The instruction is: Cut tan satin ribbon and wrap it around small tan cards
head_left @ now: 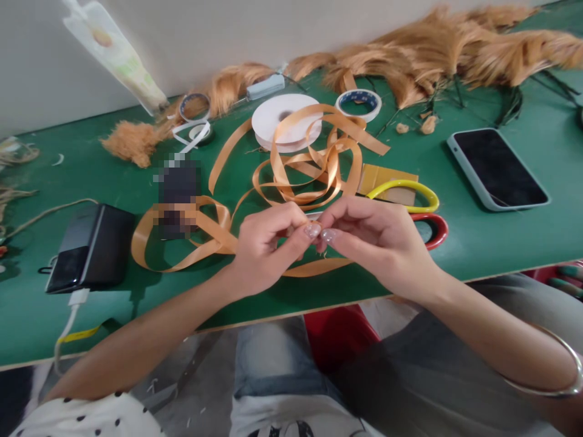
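Observation:
My left hand [273, 246] and my right hand [380, 246] meet above the table's front part, thumbs and forefingers pinched together at nearly the same spot. Something tiny is between the fingertips, with a tan bit and fine threads showing; its kind is hidden. Loops of orange satin ribbon [333, 167] lie behind and to the left of my hands, and a strip of it passes beneath them. Just beyond my right hand are scissors [430, 193] with one yellow and one red handle, their blades mostly covered. A white ribbon spool [268, 121] lies behind the loops.
On the right is a phone [498, 167]; on the left, a black power bank [93, 246] with a white cable. Tape rolls [376, 112] and bundles of tan fibre [410, 57] line the back by the wall. A cardboard piece [387, 177] lies by the scissors.

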Action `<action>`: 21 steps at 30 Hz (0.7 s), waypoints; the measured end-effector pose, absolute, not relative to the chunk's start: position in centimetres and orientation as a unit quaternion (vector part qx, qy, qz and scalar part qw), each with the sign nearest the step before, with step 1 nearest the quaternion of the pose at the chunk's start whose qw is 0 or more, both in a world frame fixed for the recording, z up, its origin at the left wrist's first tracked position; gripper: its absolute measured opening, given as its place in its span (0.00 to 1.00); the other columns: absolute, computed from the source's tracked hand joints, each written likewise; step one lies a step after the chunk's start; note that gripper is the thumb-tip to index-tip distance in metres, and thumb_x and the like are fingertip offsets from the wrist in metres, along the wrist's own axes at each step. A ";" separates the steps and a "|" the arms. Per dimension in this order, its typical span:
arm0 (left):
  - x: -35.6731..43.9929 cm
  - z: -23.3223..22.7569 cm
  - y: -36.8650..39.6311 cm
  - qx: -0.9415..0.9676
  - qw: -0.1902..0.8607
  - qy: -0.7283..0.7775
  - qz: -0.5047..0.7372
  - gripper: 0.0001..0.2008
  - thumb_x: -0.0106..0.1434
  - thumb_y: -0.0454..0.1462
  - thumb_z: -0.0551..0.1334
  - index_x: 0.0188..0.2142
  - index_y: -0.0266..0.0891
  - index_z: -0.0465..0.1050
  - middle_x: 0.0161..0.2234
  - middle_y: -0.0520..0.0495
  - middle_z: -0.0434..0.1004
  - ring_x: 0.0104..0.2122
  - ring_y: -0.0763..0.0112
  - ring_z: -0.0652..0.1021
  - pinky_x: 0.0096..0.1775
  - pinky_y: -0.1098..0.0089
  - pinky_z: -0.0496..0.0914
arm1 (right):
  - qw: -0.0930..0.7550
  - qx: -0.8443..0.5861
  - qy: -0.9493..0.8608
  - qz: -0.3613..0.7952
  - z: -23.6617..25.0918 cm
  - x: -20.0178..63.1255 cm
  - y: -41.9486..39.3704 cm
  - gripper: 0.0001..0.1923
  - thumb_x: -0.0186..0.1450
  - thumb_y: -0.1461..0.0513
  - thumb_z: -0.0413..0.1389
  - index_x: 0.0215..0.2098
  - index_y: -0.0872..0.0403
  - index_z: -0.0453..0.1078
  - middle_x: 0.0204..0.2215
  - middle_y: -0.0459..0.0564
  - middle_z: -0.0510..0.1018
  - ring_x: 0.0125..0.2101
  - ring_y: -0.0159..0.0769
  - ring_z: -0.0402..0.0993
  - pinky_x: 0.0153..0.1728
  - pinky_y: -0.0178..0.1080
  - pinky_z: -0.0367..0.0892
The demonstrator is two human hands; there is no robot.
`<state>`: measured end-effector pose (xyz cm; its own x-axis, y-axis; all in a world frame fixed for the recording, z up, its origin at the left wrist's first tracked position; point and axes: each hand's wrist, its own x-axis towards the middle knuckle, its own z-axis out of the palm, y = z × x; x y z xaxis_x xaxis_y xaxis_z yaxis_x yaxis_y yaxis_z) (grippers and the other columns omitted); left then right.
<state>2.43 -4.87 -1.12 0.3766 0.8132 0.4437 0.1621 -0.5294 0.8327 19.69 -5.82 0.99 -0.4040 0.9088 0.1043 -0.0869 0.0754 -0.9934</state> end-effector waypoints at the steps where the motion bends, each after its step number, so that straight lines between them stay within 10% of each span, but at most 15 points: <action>1: 2.4 -1.1 -4.9 0.749 0.358 0.326 0.453 0.14 0.64 0.38 0.58 0.22 0.38 0.67 0.18 0.53 0.68 0.18 0.79 0.69 0.20 0.75 0.61 | 0.424 -0.344 -0.599 0.585 1.0 19.7 -5.8 0.04 0.60 0.68 0.54 0.28 0.55 0.68 0.24 0.44 0.75 0.26 0.27 0.73 0.29 0.31 0.71; 21: 2.3 -1.6 -5.0 0.734 0.381 0.324 0.460 0.12 0.65 0.39 0.58 0.25 0.38 0.69 0.19 0.53 0.70 0.19 0.78 0.69 0.22 0.73 0.62 | 0.424 -0.349 -0.593 0.589 0.8 19.7 -5.7 0.04 0.60 0.68 0.54 0.27 0.55 0.66 0.23 0.45 0.75 0.26 0.28 0.73 0.29 0.32 0.71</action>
